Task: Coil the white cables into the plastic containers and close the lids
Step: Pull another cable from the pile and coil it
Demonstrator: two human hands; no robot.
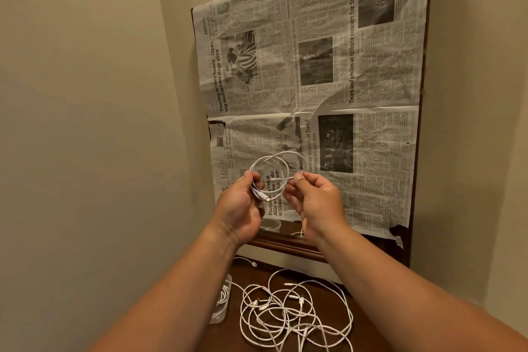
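1. Left hand [243, 206] grips coiled cable [274, 171], raised before newspaper [328, 66].
2. Right hand [314, 200] pinches same coil.
3. Loose cables [291, 311] on table [368, 326]; container [221, 303] beside them.

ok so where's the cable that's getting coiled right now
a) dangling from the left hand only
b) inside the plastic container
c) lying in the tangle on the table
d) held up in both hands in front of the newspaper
d: the coiled white cable is gripped by the left hand and pinched by the right hand, raised in front of the newspaper.
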